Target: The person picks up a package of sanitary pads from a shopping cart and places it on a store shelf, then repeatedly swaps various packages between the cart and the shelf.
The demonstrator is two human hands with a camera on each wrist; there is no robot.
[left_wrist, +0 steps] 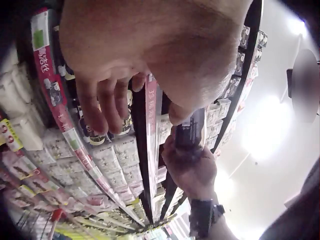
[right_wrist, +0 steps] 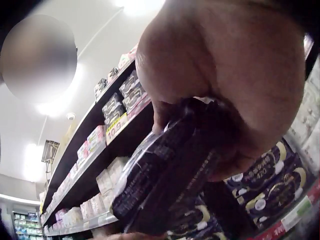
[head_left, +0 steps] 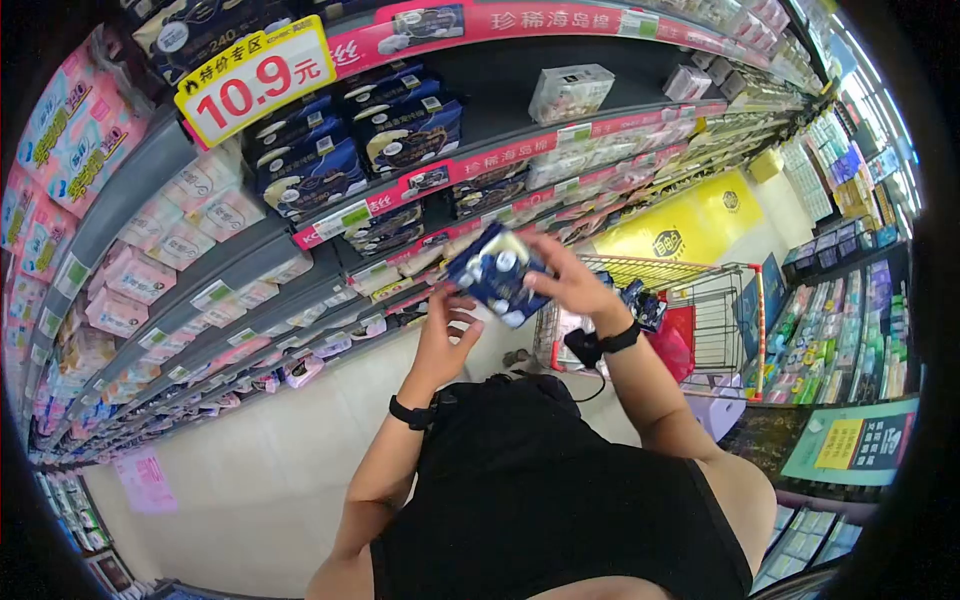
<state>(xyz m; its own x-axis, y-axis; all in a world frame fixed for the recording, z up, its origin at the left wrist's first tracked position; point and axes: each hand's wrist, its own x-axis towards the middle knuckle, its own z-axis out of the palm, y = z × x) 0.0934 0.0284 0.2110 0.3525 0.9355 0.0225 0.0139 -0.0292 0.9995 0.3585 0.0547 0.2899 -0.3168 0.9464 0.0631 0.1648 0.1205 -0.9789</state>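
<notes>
My right hand (head_left: 575, 285) grips a dark blue pack of sanitary pads (head_left: 497, 272) by its right side, in front of the shelves. Pale printing shows on the pack's face. In the right wrist view the pack (right_wrist: 160, 175) hangs below the palm, its dark printed side toward the camera. My left hand (head_left: 443, 335) is at the pack's lower left corner, fingers loosely bent and thumb apart from them. From the left wrist view, the left fingers (left_wrist: 106, 102) hang free in front of the shelf, while the thumb tip overlaps the pack (left_wrist: 190, 131).
Similar dark blue packs (head_left: 410, 135) fill the shelf ahead, beside a yellow price sign (head_left: 255, 80). Pink and white packs (head_left: 130, 285) line the shelves at left. A wire shopping cart (head_left: 715, 310) with goods inside stands at right, before another stocked shelf (head_left: 840, 330).
</notes>
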